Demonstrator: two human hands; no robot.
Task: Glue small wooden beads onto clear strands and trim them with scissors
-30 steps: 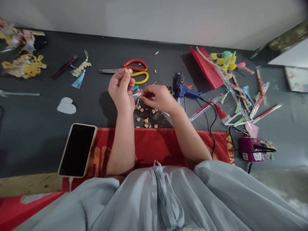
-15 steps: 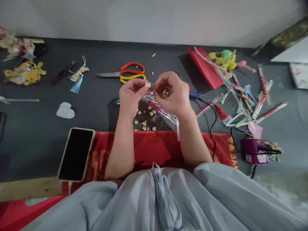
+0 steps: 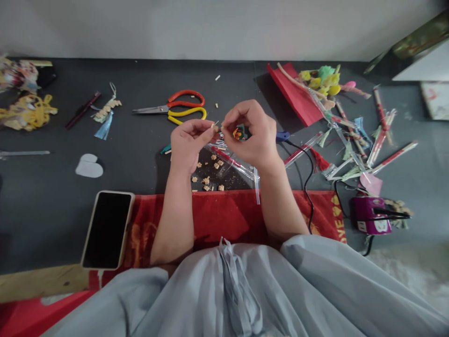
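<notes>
My left hand (image 3: 185, 142) is closed in a pinch on a small pale carved piece (image 3: 212, 127), mostly hidden by thumb and finger. Close beside it, my right hand (image 3: 250, 133) is also pinched, its fingertips nearly meeting the left ones. A fine, needle-like sliver (image 3: 216, 123) stands up between the two; what the right fingers hold is too small to make out. Behind the right fingers shows an orange and green patterned thing (image 3: 239, 133). Several little pale flower-shaped pieces (image 3: 206, 180) lie on the dark table below my hands.
Scissors (image 3: 150, 110) with red and yellow handles lie beyond my left hand. A phone (image 3: 107, 230) rests at the front left, near a white heart-shaped piece (image 3: 89, 166). To the right are a black cord (image 3: 313, 187), red paper (image 3: 293, 93), wrapped sticks and a purple box (image 3: 372, 215).
The view has shifted slightly. The pale piece in my left hand is now more covered by the fingers, and my right fingertips have come a little nearer to it.
</notes>
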